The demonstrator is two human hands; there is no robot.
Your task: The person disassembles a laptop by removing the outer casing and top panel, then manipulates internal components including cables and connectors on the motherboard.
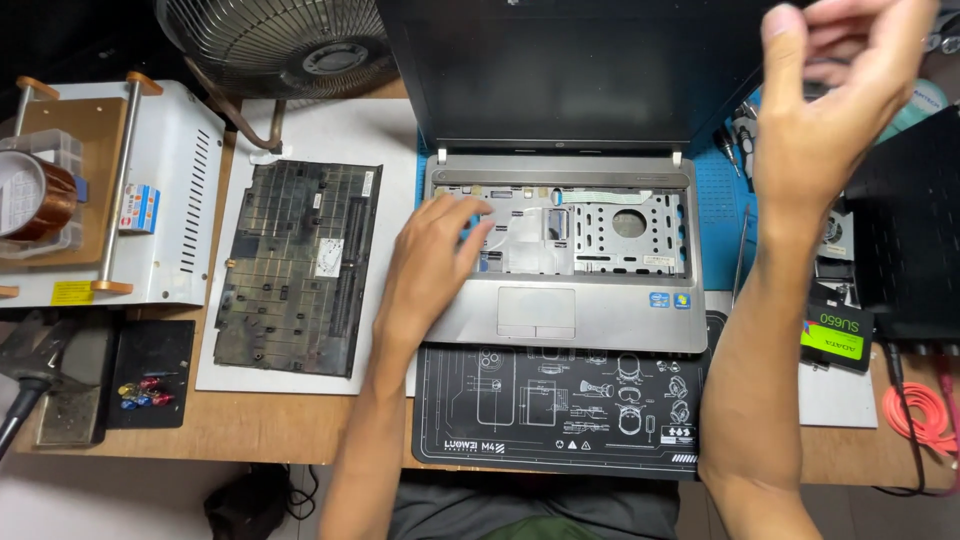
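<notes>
Wooden desk (250, 425) here, pretty crowded. Biggest thing on it is the laptop (590, 310), lid up with the screen dark, sitting partly on a black mat (555, 415) printed with white line drawings and partly on a blue mat (715, 215). Its keyboard is out, so you can see the bare metal tray (610, 235) with holes and a flat ribbon cable running across the top.

Left of the laptop, a white sheet (310, 140) with the keyboard (297, 265) lying on it face down, dark back showing. Further left, a white metal box (175, 190) with vent slots and a wooden block on top. A fan (290, 40) stands behind, at the top edge. On the far right there's a dark device (915, 225), with a black drive (838, 335) carrying a green label just in front of it, and an orange cable (920, 415) coiled near the desk edge. A roll of amber tape (40, 195) sits at the far left.

Left hand (432, 262) rests on the laptop's palm rest, fingertips touching the upper left of the open tray, fingers loosely spread and not gripping anything. Right hand (835, 100) is raised in the air above the laptop's right side, fingers curled and relaxed, blurry, holding nothing that I can see.
</notes>
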